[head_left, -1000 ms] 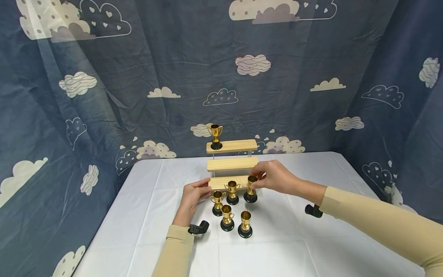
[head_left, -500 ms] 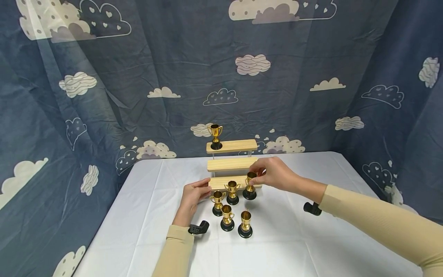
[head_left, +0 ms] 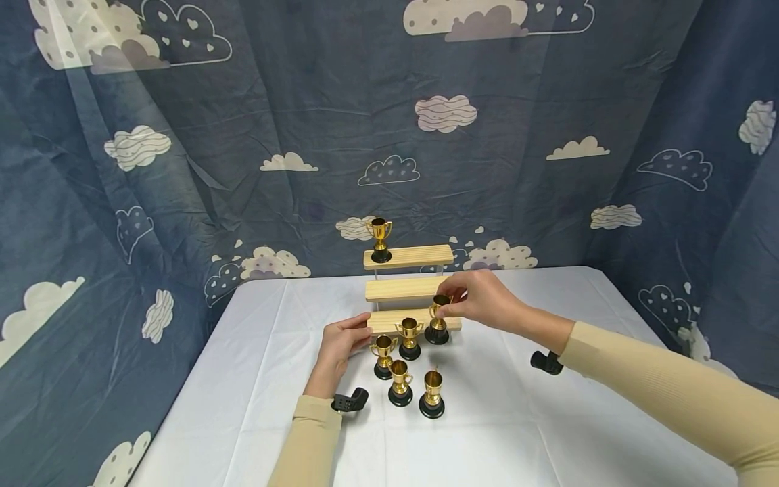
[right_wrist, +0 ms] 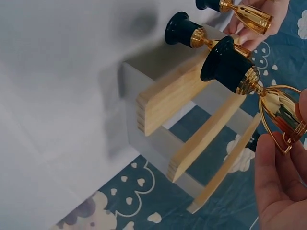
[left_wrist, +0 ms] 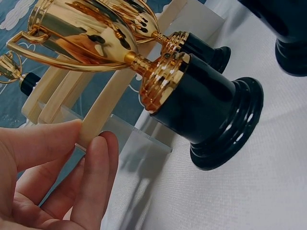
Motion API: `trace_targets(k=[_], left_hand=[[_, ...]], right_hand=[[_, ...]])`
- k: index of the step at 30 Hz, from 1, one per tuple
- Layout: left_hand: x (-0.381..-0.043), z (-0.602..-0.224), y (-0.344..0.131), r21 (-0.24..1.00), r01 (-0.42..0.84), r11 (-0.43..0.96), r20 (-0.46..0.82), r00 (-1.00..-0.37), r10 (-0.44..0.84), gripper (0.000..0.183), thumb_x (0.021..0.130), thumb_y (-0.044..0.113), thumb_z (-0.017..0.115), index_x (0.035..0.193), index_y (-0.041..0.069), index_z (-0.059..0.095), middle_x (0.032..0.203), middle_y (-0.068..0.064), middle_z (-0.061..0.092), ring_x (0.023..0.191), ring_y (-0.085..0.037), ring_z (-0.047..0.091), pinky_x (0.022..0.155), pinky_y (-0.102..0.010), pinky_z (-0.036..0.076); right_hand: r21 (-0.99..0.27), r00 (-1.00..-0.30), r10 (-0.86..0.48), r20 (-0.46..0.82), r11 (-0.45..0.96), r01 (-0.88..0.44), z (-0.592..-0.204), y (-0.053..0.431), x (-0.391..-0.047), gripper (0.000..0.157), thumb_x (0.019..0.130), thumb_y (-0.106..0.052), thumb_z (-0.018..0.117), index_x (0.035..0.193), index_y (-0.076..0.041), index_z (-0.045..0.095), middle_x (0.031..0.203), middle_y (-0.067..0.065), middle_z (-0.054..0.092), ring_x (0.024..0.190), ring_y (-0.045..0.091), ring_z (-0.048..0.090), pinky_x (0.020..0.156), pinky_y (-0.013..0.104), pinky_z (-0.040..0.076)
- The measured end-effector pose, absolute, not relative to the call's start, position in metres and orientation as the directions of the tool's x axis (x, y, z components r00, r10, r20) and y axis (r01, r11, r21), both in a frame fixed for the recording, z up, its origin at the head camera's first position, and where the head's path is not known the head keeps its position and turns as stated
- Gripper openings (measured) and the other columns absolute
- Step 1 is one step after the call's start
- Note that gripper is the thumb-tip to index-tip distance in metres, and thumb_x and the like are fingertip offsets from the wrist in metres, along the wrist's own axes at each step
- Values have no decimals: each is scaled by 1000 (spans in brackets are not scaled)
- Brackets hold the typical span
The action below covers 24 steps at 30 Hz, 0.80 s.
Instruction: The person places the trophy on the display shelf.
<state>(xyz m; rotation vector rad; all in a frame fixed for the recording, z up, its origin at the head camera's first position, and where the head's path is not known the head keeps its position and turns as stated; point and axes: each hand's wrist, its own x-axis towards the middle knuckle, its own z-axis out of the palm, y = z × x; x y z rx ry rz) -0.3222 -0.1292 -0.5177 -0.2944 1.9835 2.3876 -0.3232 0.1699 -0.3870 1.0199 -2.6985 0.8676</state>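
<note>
At bottom shelf (head_left: 389, 320), R end: I see gold cup (head_left: 439, 314), approx. upright; base over or just before front edge, can't tell which.
R hand (head_left: 483, 298): nearer; pinching cup nr rim, cup L of palm.
Cup axis: approx. vert., crosswise to shelf.
L hand (head_left: 337, 347): gripping shelf's L end.

Six gold trophies (head_left: 409, 330) show: one far left, one at right, four near. There are three wooden boards (head_left: 402, 289), two hands (head_left: 337, 345) and two black wrist devices (head_left: 349, 401).
</note>
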Motion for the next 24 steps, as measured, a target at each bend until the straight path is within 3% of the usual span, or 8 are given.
trace_targets(k=[24], left_hand=[[-323,-519,-129,970,-145,-193,-167,-981,-100,40,82,-8,76,120,4,74,122,-20,68,92,-21,73,90,-40,59]], right_hand=[[-438,-780,-522,345,646,-626,-374,166,-332,29,80,-35,87,101,-18,77,82,-12,68,71,5,64,61,27,56]])
